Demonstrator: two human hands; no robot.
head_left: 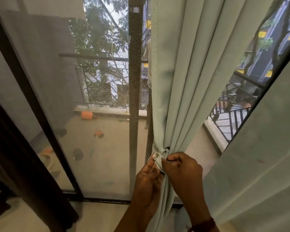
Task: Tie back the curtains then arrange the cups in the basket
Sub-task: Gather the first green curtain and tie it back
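A pale green curtain (pixel 187 77) hangs in front of the balcony door and is gathered into a narrow bunch at waist height. A light fabric tie-back (pixel 158 158) wraps that bunch. My left hand (pixel 148 185) pinches the tie's left end. My right hand (pixel 182 171) pinches the other end just to the right of the knot. Both hands sit close together at the gathered point. A second pale green curtain (pixel 261 164) hangs loose at the right. No cups or basket are in view.
A mesh screen door (pixel 94 131) with a dark frame (pixel 32 97) fills the left. A dark brown curtain (pixel 15 164) hangs at the far left. Beyond the screen lie a balcony floor with orange objects (pixel 87 115) and a metal railing (pixel 231 121).
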